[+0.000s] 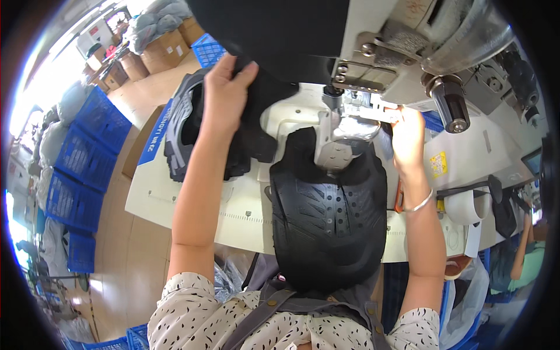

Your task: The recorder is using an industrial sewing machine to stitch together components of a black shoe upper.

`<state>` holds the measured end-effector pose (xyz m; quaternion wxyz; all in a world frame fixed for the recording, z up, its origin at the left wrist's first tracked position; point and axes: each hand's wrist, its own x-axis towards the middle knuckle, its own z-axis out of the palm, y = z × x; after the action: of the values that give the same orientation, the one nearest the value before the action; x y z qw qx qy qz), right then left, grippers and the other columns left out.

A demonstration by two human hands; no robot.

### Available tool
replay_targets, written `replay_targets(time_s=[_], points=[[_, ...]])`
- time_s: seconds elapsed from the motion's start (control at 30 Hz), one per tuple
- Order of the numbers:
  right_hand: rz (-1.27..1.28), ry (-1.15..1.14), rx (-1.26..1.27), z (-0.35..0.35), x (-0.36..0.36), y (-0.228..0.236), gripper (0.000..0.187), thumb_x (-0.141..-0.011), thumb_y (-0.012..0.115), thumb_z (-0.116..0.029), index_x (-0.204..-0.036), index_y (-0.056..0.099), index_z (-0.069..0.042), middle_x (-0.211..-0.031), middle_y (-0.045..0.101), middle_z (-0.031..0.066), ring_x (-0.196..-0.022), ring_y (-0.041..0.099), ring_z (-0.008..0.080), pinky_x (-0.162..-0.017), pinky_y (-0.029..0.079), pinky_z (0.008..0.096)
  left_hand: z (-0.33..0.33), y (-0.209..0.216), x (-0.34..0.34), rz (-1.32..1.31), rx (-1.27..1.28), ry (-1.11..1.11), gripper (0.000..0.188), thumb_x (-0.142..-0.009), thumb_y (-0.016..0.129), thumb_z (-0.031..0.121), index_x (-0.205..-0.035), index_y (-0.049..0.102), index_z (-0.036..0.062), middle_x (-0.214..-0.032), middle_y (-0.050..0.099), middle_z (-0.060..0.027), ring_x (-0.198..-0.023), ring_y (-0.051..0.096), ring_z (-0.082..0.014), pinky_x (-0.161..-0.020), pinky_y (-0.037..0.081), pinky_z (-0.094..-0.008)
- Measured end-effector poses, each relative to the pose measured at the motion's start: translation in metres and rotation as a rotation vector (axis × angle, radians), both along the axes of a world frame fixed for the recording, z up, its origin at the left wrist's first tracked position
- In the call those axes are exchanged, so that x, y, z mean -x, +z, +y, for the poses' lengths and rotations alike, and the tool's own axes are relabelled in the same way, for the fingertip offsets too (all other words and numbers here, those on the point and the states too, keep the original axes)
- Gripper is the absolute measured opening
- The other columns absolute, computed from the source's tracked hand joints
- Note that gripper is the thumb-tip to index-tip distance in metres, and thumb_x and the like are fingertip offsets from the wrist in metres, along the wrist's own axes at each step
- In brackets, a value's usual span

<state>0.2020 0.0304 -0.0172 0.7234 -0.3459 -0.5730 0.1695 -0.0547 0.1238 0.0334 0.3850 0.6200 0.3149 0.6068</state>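
Well left of the left fingers (249, 72), blue crates (86, 154) line a tan floor (125, 239); up-left, bags (156, 26) top cardboard boxes (165, 54). Far right and below the right fingers (399, 115): a co-worker's green top (532, 263).

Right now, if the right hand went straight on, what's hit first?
The right hand would probably meet the machine head first; depth is unclear, so it might pass beneath.

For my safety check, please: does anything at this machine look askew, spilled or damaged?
No spill or damage stands out. Only the black perforated piece looks slightly odd, overhanging the front edge of the table; that may be normal.
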Motion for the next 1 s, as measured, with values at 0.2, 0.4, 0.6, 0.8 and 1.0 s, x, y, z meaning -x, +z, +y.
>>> replay_targets(time_s=[0.2, 0.4, 0.6, 0.8, 1.0], points=[[0.139, -0.003, 0.431, -0.003, -0.015, -0.004, 0.012, -0.084, 0.054, -0.004, -0.094, 0.057, 0.000, -0.074, 0.060, 0.0072, -0.058, 0.053, 0.0101, -0.050, 0.043, 0.0208, 0.019, -0.017, 0.137, -0.267, 0.231, 0.129, 0.035, -0.081, 0.052, -0.001, -0.117, 0.051, -0.0037, -0.105, 0.060, -0.0117, -0.091, 0.059, -0.0191, -0.082, 0.046, -0.0272], [-0.705, -0.384, 0.709, -0.078, 0.001, -0.025, 0.028, -0.078, 0.062, -0.012, -0.102, 0.057, 0.001, -0.083, 0.058, 0.0096, -0.067, 0.055, 0.0179, -0.065, 0.047, 0.0285, 0.037, -0.076, 0.200, 0.117, 0.470, 0.293, 0.039, -0.080, 0.058, 0.005, -0.118, 0.051, -0.0027, -0.096, 0.061, -0.0104, -0.083, 0.059, -0.0156, -0.073, 0.047, -0.0253], [-0.686, -0.425, 0.721, -0.088, -0.004, -0.042, 0.041, -0.071, 0.069, -0.016, -0.106, 0.056, -0.001, -0.090, 0.055, 0.0117, -0.078, 0.055, 0.0242, -0.073, 0.046, 0.0328, 0.010, -0.063, 0.157, 1.063, -0.333, 1.256, 0.041, -0.079, 0.056, 0.006, -0.120, 0.051, 0.0014, -0.099, 0.061, -0.0165, -0.092, 0.057, -0.0284, -0.086, 0.041, -0.0349], [-0.287, -0.400, 0.680, -0.087, 0.001, -0.043, 0.051, -0.071, 0.068, -0.003, -0.119, 0.050, -0.005, -0.075, 0.055, 0.0040, -0.063, 0.053, 0.0155, -0.065, 0.045, 0.0235, -0.110, -0.080, 0.045, 0.852, -0.385, 0.084, 0.053, -0.076, 0.065, 0.017, -0.123, 0.046, 0.0021, -0.123, 0.047, -0.0167, -0.115, 0.042, -0.0331, -0.097, 0.032, -0.0392], [-0.012, 0.105, 0.827, -0.125, 0.018, -0.024, 0.040, -0.080, 0.063, -0.007, -0.115, 0.047, 0.005, -0.102, 0.059, 0.0093, -0.094, 0.053, 0.0117, -0.086, 0.041, 0.0263, -0.142, -0.106, 0.003, 0.883, -0.159, -0.033, 0.084, -0.069, 0.073, 0.033, -0.134, 0.030, 0.0026, -0.139, 0.024, -0.0227, -0.129, 0.023, -0.0393, -0.104, 0.023, -0.0426]])
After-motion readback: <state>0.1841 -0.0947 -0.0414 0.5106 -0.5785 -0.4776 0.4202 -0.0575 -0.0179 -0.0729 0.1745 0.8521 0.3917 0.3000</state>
